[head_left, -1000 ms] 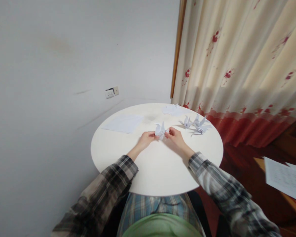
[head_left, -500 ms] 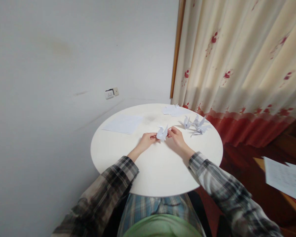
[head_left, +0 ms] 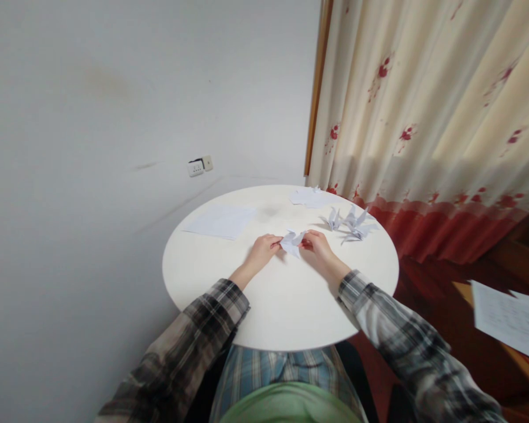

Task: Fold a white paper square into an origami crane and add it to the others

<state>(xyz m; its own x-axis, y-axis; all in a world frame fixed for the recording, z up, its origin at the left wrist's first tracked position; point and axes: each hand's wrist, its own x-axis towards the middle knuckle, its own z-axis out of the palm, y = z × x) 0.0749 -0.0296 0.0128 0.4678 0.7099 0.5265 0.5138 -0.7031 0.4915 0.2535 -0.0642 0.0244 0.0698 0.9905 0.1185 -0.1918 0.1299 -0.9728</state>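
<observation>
Between my two hands, just over the round white table (head_left: 286, 299), is a white folded paper crane (head_left: 291, 242). My left hand (head_left: 265, 249) pinches its left end with thumb and fingers. On the other side, my right hand (head_left: 319, 244) grips the right part of the crane, its fingertips closed on the paper. The crane's wings look spread and tilted. Several finished-looking paper cranes (head_left: 356, 223) stand in a group to the right of my right hand.
A flat stack of white paper (head_left: 220, 221) lies at the table's left. More paper sheets (head_left: 308, 197) lie at the far edge, with a small folded piece on them. A wall stands close on the left, a curtain (head_left: 414, 117) at the right. Printed sheets (head_left: 505, 320) rest at lower right.
The crane has tipped and its wings have spread wider apart. My right hand has shifted slightly down and to the right, still at the paper. My left hand has barely moved.
</observation>
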